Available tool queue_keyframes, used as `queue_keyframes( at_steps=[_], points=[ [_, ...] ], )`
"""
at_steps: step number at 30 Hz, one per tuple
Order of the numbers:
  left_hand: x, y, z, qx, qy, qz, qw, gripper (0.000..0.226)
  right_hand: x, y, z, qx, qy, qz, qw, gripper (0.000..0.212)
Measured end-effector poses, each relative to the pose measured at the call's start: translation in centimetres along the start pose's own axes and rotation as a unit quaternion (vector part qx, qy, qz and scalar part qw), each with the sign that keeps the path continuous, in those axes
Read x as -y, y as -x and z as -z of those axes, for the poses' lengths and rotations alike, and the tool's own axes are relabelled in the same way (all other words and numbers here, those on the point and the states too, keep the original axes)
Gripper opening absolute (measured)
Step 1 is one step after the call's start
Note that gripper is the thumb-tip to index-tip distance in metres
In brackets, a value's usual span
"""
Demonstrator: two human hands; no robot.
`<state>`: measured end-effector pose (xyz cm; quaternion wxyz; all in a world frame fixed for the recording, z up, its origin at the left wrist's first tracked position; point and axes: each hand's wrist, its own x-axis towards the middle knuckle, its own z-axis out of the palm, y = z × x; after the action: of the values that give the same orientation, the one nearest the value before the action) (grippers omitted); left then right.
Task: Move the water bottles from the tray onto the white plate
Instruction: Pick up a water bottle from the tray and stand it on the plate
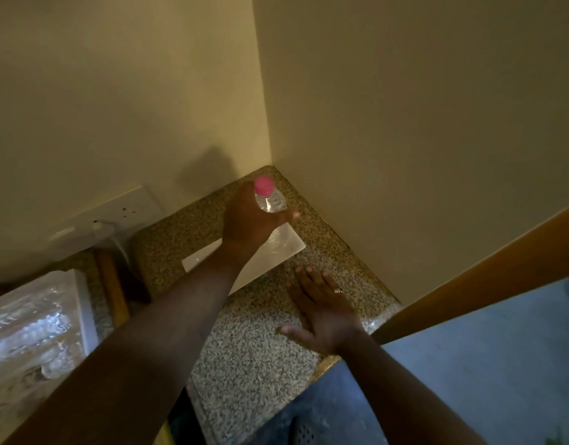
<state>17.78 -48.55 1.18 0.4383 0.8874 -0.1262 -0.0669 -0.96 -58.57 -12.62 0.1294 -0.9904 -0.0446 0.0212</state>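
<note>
My left hand (247, 220) grips a clear water bottle (271, 200) with a pink cap, held upright over the white rectangular plate (289, 245) in the corner of the speckled counter. Whether the bottle's base touches the plate is hidden by my hand. My right hand (321, 303) lies flat and open on the counter just in front of the plate, a ring on one finger. The tray (84, 303) sits at the lower left with shiny plastic-wrapped bottles (29, 322) in it.
Two cream walls meet right behind the plate. A white wall socket (116, 213) with a plug and cable is on the left wall. A wooden door edge (488, 271) runs along the right, blue floor (469, 364) below it. The counter edge (324, 364) is near my right wrist.
</note>
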Motion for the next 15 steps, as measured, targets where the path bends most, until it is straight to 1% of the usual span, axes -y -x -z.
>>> queue_keyframes(
  at_steps=[3, 6, 8, 11, 12, 15],
  points=[
    [-0.2, 0.5, 0.3, 0.005, 0.008, -0.01, 1.0, 0.087, 0.0, 0.0, 0.0, 0.004, 0.004, -0.001, 1.0, 0.091],
    [0.6, 1.7, 1.5, 0.015, -0.009, -0.01, 1.0, 0.108, 0.3, -0.1, 0.5, 0.016, 0.008, -0.003, 1.0, 0.093],
    [2.0, 3.0, 2.9, 0.025, -0.03, 0.006, 0.999, 0.116, 0.9, 0.0, 0.7, 0.019, 0.009, 0.0, 1.0, 0.097],
    [5.2, 5.5, 5.6, 0.019, -0.076, 0.055, 0.995, 0.113, 2.6, 0.1, 0.7, 0.016, 0.003, 0.022, 1.0, 0.096],
    [6.3, 6.5, 6.8, 0.014, -0.098, 0.059, 0.993, 0.111, 3.3, 0.1, 0.5, 0.018, 0.002, 0.03, 0.999, 0.095],
    [10.6, 9.8, 11.7, 0.002, -0.18, 0.015, 0.984, 0.093, 5.7, -0.1, -0.3, 0.027, 0.002, 0.051, 0.998, 0.093]
  ],
)
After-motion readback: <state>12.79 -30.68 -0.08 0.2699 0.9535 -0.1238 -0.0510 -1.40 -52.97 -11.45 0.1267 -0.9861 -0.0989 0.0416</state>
